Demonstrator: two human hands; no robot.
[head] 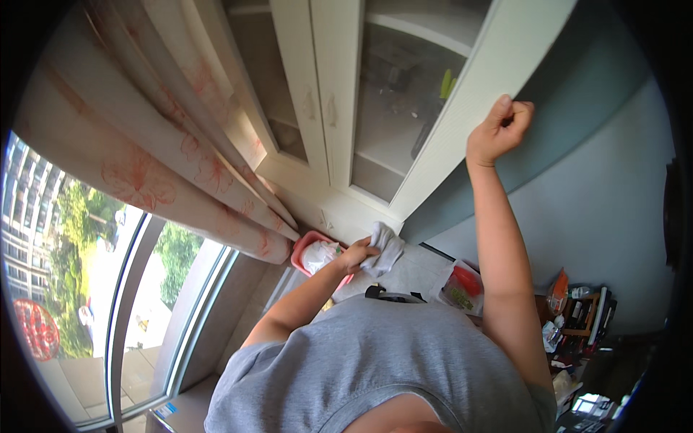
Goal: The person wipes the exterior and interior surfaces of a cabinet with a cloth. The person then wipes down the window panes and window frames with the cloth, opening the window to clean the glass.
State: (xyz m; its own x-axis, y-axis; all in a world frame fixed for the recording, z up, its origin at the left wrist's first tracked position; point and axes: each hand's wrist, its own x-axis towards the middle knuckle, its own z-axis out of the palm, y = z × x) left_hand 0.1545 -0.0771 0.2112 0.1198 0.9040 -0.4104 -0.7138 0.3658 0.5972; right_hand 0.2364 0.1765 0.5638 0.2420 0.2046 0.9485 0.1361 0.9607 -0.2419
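My left hand (359,255) grips a folded white cloth (384,250), low down beside the bottom corner of a white cabinet (338,192). My right hand (501,130) is raised in front of the cabinet's side panel (476,92), with its fingers curled into a loose fist and nothing visible inside; whether it touches the panel cannot be told. The cabinet's two glass doors are closed, each with a small handle (331,111). Behind the right door's glass a yellow-green object (447,84) shows among dim items.
A pink basin (299,251) holding a white plastic bag stands on the floor below my left forearm. A clear container (460,287) with a red item is near my right side. Floral curtains (141,178) and a window (113,303) are at left, a cluttered shelf (582,319) at right.
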